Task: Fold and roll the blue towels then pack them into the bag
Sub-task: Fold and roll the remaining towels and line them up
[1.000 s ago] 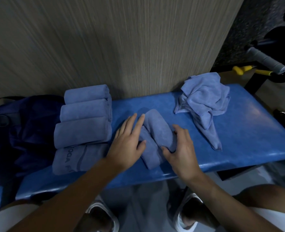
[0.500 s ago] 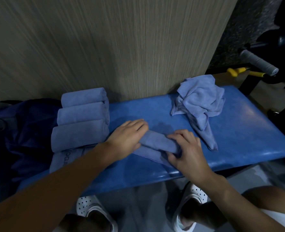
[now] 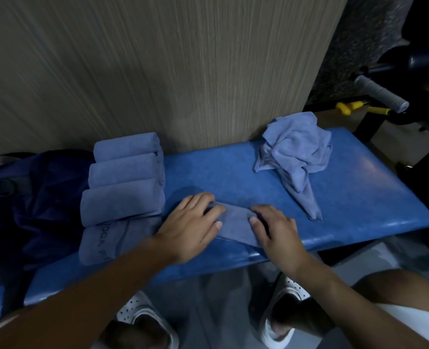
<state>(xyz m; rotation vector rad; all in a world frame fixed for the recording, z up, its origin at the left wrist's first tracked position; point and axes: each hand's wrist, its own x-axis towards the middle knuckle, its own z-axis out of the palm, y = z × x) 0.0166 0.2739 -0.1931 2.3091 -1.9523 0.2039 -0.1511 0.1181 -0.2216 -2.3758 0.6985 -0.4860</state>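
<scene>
Both left hand (image 3: 193, 226) and right hand (image 3: 277, 231) curl fingers round seemingly half-rolled towel (image 3: 236, 222), ends hidden; bag (image 3: 44, 197) cut off left.

White shoes are showing down below, the left shoe (image 3: 132, 309) and the right shoe (image 3: 292, 289) both carrying rows of small round perforations across their tops. The left grip (image 3: 190, 222) and the right grip (image 3: 276, 230) are going bare, and so are the left forearm (image 3: 95, 293) and right forearm (image 3: 334, 293) behind them. A white garment (image 3: 414, 326) is peeking in at the lower right corner.
</scene>
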